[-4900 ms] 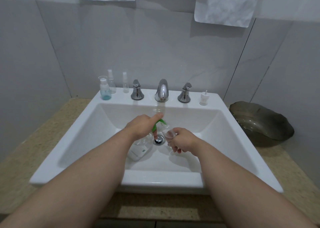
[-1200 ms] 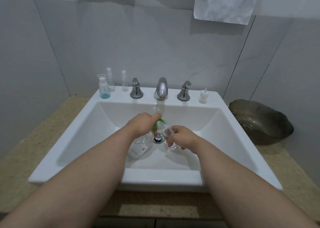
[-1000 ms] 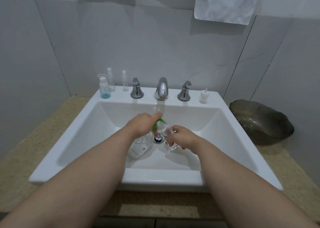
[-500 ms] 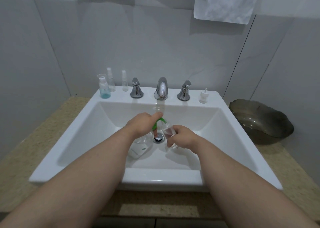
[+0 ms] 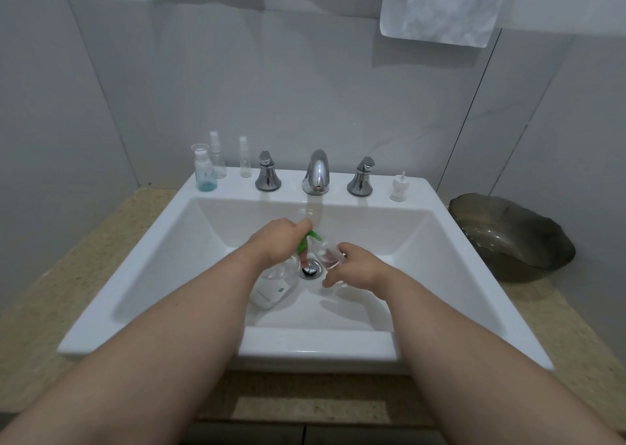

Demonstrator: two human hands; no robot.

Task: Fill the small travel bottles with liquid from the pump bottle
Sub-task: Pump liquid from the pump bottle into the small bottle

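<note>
Both hands work low inside the sink (image 5: 450, 241), over the drain (image 5: 310, 270).

Left hand (image 5: 276, 243): curled over the top of the pump bottle (image 5: 274, 283), one finger laid on the green pump head (image 5: 306, 241). The bottle is clear with a white label and leans in the basin under the left wrist, its base toward the near wall; its nozzle points right.

Right hand (image 5: 355, 266): fingers closed around a small clear travel bottle (image 5: 330, 258), held tilted with its open mouth just beside the nozzle. The liquid level inside it cannot be told.

Back ledge, left of the faucet (image 5: 316, 173): three more travel bottles, upright and well away from both hands. These are a capped bottle (image 5: 204, 172) with a little blue liquid at the bottom and two slim clear spray bottles (image 5: 216, 156) and (image 5: 244, 158). Right of the right tap (image 5: 361, 177), a small white pump cap (image 5: 399, 189) stands alone.

On the worktop (image 5: 111, 238) to the right of the sink sits a dark dish (image 5: 511, 234). Two white towels (image 5: 443, 4) hang above.
</note>
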